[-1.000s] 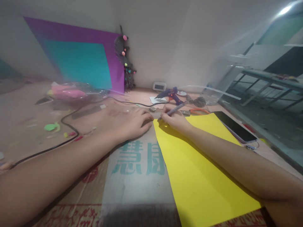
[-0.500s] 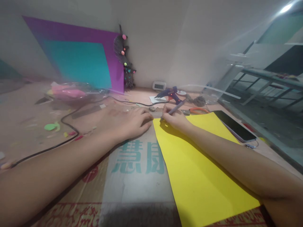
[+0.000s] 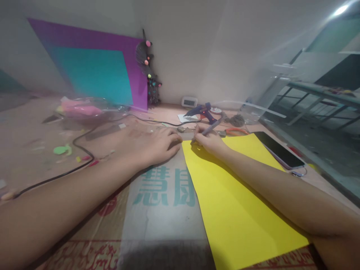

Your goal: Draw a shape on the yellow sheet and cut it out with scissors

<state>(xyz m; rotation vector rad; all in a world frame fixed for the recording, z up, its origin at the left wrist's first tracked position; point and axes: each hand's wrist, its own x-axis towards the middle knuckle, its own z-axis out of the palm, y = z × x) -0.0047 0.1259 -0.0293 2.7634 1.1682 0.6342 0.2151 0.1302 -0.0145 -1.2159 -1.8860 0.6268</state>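
Observation:
A yellow sheet [image 3: 242, 202] lies flat, its far left corner between my hands. My right hand [image 3: 210, 141] grips a grey pen [image 3: 212, 126], its tip down on the sheet near that corner. The pen leans up and to the right. Just left of the sheet, my left hand [image 3: 161, 146] lies palm down with fingers stretched out, fingertips close to the sheet's edge; nothing is held in it. Under both lies a cardboard sheet [image 3: 165, 225] with green characters and red print.
Behind my right hand are a glue gun [image 3: 201, 110] with a black cord, orange-handled pliers [image 3: 236, 131] and a small digital clock [image 3: 189, 101]. A phone [image 3: 279, 150] lies at right. Purple [image 3: 139, 82] and teal [image 3: 95, 75] sheets lean on the wall.
The pen and the fingers of my right hand have shifted very slightly, with the pen a little to the right. My left hand and the yellow sheet stay in place.

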